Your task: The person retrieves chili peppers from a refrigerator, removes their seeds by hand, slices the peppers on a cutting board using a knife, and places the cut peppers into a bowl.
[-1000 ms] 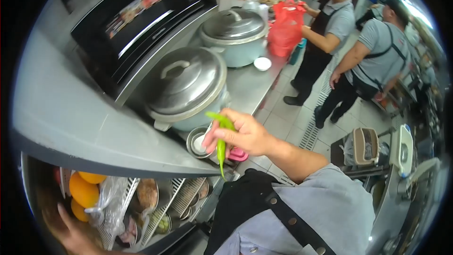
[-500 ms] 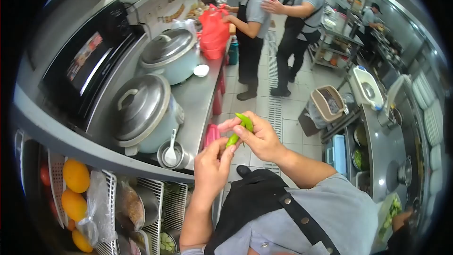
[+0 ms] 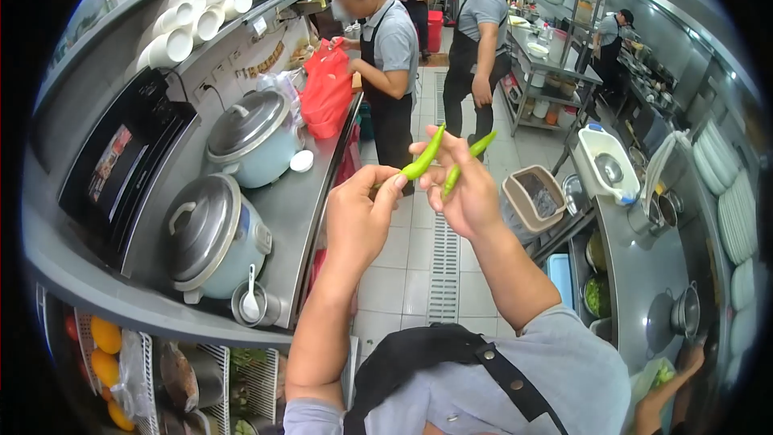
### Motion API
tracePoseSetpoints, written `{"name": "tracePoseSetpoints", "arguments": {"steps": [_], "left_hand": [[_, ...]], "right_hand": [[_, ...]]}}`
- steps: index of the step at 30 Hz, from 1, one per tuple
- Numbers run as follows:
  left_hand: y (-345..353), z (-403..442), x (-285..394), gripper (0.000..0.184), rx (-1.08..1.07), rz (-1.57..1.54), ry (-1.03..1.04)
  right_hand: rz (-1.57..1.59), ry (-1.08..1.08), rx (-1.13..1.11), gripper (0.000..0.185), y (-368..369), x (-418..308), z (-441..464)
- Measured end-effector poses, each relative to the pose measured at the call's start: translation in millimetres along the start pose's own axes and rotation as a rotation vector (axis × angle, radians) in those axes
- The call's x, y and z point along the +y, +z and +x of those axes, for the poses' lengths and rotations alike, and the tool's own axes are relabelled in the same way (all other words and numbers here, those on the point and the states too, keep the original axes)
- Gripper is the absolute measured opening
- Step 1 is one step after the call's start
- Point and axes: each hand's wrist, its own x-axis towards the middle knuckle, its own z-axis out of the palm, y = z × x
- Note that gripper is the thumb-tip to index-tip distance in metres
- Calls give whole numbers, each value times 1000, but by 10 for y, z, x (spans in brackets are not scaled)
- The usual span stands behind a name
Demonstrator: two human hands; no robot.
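Observation:
Between the thumb and fingers of my left hand [image 3: 358, 211] is a bright green chili pepper [image 3: 424, 155], its narrow tip pointing up and away. My right hand [image 3: 473, 203] is raised just beside it, palm turned toward me. More green chili [image 3: 452, 181] shows between the right-hand fingers, with a piece sticking out past them at the upper right; I cannot tell whether this is one pepper or two. Both hands are in the air above the aisle floor, close together. The first pepper passes in front of the right fingertips.
Two lidded pots [image 3: 211, 229] stand on the left steel counter [image 3: 278, 266], beside a cup with a white spoon [image 3: 250, 294]. A person holds a red plastic bag [image 3: 326, 93] ahead. On the right are a beige bin [image 3: 535, 198], a steel counter [image 3: 644, 258] and another person's arm [image 3: 672, 391].
My hands have risen, and the peppers now show apart, one in the left hand. My view has tilted up. The person at the aisle's right has lowered an outstretched arm.

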Motion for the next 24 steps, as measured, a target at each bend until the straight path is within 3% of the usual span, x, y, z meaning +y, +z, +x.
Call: {"name": "tracePoseSetpoints", "arguments": {"steps": [2,5,9,10,14,18,22,24], "left_hand": [[329,210,-106,17,38,-105,11],[772,339,-180,16,54,-186,36],[1252,391,-156,14,41,54,337],[1360,381,-139,15,22,47,365],[1645,439,-286,21,-282,-69,109],[1889,497,-518,24,-421,-137,184],[2149,587,-744,25,-521,-356,43],[2296,675,-855,26,-566,-523,18]], "right_hand": [[46,13,100,70,-299,-194,107],[-34,-13,181,69,-650,-419,97],[-358,89,6,48,-971,-614,-35],[-493,35,61,33,-1005,-626,-96],[-638,-17,173,25,-1217,-734,-215],[-486,81,274,27,-1461,-759,-373],[-308,115,350,32,-1688,-737,-393],[-29,98,286,34,-1861,-740,-443]]}}
